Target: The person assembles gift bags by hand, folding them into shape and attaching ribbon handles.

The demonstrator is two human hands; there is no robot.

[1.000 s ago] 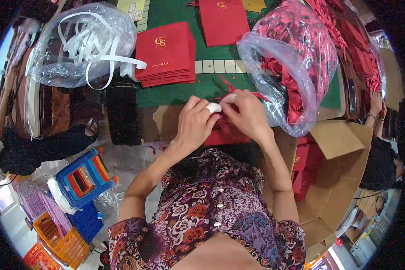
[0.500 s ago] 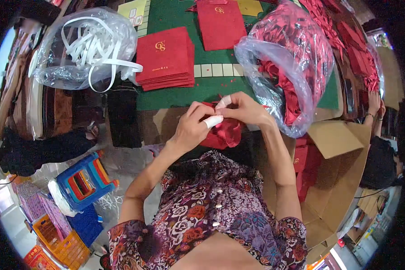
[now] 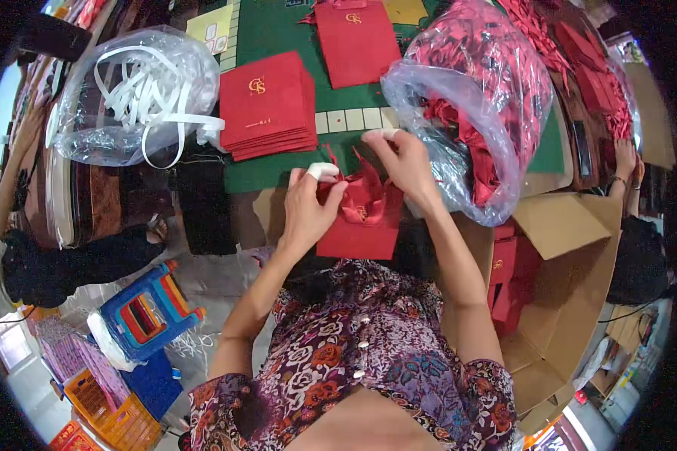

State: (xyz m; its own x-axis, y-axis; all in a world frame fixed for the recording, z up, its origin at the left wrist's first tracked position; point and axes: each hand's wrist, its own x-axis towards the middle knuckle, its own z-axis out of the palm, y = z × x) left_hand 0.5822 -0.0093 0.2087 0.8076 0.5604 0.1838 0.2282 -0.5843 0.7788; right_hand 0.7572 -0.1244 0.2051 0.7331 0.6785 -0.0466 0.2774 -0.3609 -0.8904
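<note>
A red bag with a gold logo is in front of me at the table's near edge, just above my lap. Red ribbon lies bunched over its upper part, with thin ends standing up. At the bag's left, my left hand has its thumb and white-wrapped finger closed at the ribbon. Raised above the bag's upper right is my right hand, thumb and wrapped finger pinched together. Whatever is in that pinch is too small to make out.
Stacked red bags and another red bag lie on the green table. Clear plastic sacks hold white ribbon and red ribbon. An open cardboard box stands at my right. Other people's arms show at both sides.
My hands have moved apart from where they met over the ribbon; the right has risen. The red bag's front and logo now show below the ribbon.
</note>
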